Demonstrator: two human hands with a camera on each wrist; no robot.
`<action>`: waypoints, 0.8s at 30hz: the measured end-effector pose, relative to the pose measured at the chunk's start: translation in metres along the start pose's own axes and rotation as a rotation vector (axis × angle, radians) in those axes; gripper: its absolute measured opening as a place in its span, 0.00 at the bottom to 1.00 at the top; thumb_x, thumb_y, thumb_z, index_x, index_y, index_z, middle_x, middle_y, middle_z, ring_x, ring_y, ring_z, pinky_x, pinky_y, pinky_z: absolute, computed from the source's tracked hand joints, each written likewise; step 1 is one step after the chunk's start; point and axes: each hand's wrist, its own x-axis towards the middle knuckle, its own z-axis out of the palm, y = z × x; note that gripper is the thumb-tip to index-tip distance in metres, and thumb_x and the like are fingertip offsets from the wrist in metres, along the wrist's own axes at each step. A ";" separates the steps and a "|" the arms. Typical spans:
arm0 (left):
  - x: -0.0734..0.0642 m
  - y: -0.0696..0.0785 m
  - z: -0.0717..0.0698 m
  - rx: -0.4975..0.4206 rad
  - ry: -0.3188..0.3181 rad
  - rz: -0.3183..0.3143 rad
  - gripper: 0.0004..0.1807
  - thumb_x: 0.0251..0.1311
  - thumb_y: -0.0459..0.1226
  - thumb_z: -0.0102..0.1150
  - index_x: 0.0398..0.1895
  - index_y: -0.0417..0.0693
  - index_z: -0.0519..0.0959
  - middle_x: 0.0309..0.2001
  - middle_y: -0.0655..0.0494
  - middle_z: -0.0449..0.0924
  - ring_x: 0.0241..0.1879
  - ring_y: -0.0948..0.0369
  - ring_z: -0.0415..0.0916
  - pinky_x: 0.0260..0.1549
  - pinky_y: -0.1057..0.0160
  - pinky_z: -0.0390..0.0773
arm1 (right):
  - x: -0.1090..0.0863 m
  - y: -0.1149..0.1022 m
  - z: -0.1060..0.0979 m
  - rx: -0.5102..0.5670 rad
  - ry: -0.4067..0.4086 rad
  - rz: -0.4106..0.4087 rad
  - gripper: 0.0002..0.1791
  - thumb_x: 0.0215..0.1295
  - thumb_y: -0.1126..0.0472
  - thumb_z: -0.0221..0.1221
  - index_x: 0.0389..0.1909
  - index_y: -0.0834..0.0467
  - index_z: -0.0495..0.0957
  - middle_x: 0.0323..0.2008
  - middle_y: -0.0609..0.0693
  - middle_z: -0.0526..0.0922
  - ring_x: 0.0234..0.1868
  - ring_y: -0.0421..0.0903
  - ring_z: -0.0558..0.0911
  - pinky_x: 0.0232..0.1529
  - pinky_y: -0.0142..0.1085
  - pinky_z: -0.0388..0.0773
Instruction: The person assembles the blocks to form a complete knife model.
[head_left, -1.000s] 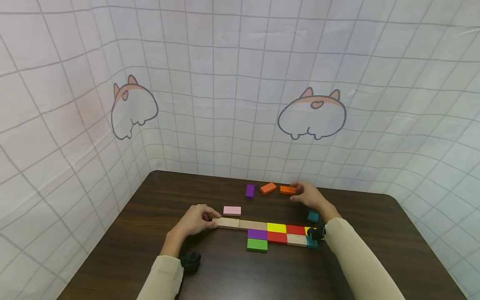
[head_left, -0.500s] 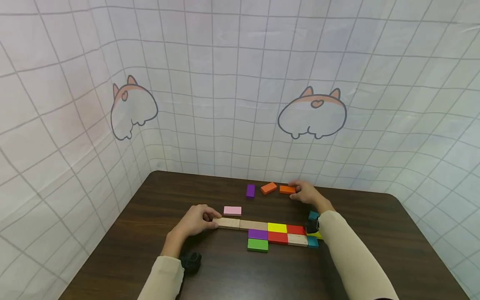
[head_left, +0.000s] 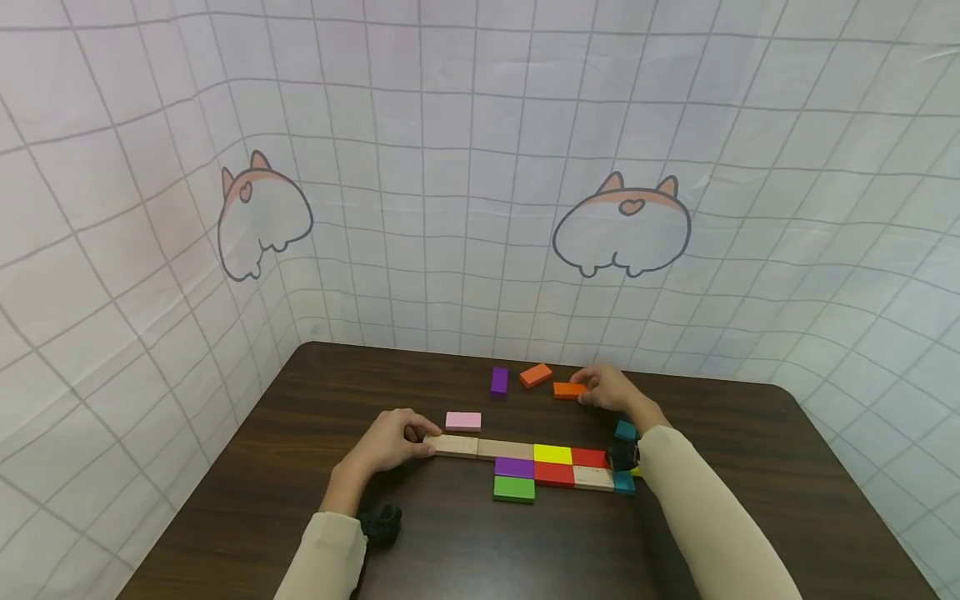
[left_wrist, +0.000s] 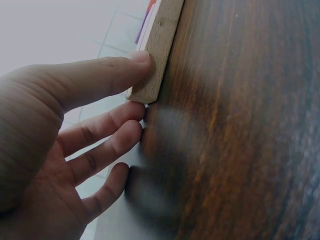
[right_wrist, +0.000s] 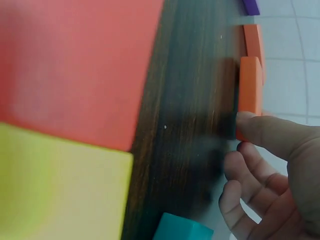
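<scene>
At the left end of a row of blocks, my left hand (head_left: pixel 387 440) pinches a plain wooden block (head_left: pixel 456 447). In the left wrist view its thumb lies on the side of that wooden block (left_wrist: pixel 162 37); the other fingertips rest by the table. My right hand (head_left: pixel 611 388) holds the right end of an orange block (head_left: pixel 567 391) between thumb and fingers at the back of the table. The right wrist view shows the thumb pressed to the orange block's (right_wrist: pixel 248 87) near face, its index finger mostly hidden behind.
The row continues with yellow (head_left: pixel 552 454) and red blocks (head_left: pixel 588 457). Purple (head_left: pixel 514 467) and green blocks (head_left: pixel 513 488) adjoin below. Loose pieces are a pink block (head_left: pixel 463 422), another purple block (head_left: pixel 499 382), a second orange block (head_left: pixel 536 376) and a teal block (head_left: pixel 626 430).
My right hand has drawn the orange block a little toward me and to the left, away from the back edge. The left hand has stayed on the wooden block.
</scene>
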 end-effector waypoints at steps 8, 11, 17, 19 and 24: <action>0.000 0.001 0.000 -0.008 -0.007 -0.005 0.11 0.57 0.38 0.75 0.44 0.55 0.89 0.38 0.58 0.81 0.35 0.62 0.74 0.35 0.61 0.77 | -0.011 -0.003 0.000 -0.014 0.023 -0.060 0.19 0.66 0.65 0.66 0.58 0.60 0.82 0.30 0.52 0.78 0.27 0.45 0.72 0.30 0.36 0.71; 0.000 0.001 -0.001 -0.009 -0.009 -0.006 0.11 0.57 0.37 0.75 0.44 0.55 0.89 0.38 0.58 0.81 0.35 0.61 0.74 0.35 0.61 0.77 | -0.017 -0.007 -0.001 -0.020 0.036 -0.071 0.18 0.66 0.64 0.66 0.57 0.59 0.82 0.30 0.52 0.76 0.29 0.46 0.71 0.31 0.37 0.70; 0.000 0.001 -0.001 -0.001 -0.005 -0.003 0.11 0.57 0.38 0.75 0.44 0.56 0.89 0.37 0.59 0.81 0.35 0.62 0.73 0.36 0.61 0.77 | -0.037 -0.016 -0.003 -0.073 0.053 -0.095 0.18 0.66 0.62 0.67 0.56 0.56 0.83 0.30 0.51 0.76 0.30 0.46 0.73 0.32 0.37 0.72; 0.000 0.000 0.000 -0.002 -0.005 -0.003 0.11 0.57 0.38 0.75 0.44 0.56 0.90 0.37 0.59 0.81 0.35 0.62 0.73 0.36 0.61 0.77 | -0.045 -0.019 -0.002 -0.094 0.060 -0.101 0.18 0.66 0.61 0.68 0.56 0.56 0.83 0.31 0.50 0.77 0.31 0.46 0.73 0.34 0.36 0.73; 0.000 0.000 0.000 0.001 -0.007 -0.005 0.11 0.57 0.38 0.75 0.43 0.56 0.90 0.37 0.59 0.81 0.35 0.62 0.73 0.37 0.61 0.77 | -0.073 -0.021 0.001 -0.101 0.078 -0.132 0.18 0.65 0.61 0.68 0.56 0.56 0.83 0.35 0.49 0.80 0.34 0.45 0.73 0.36 0.36 0.74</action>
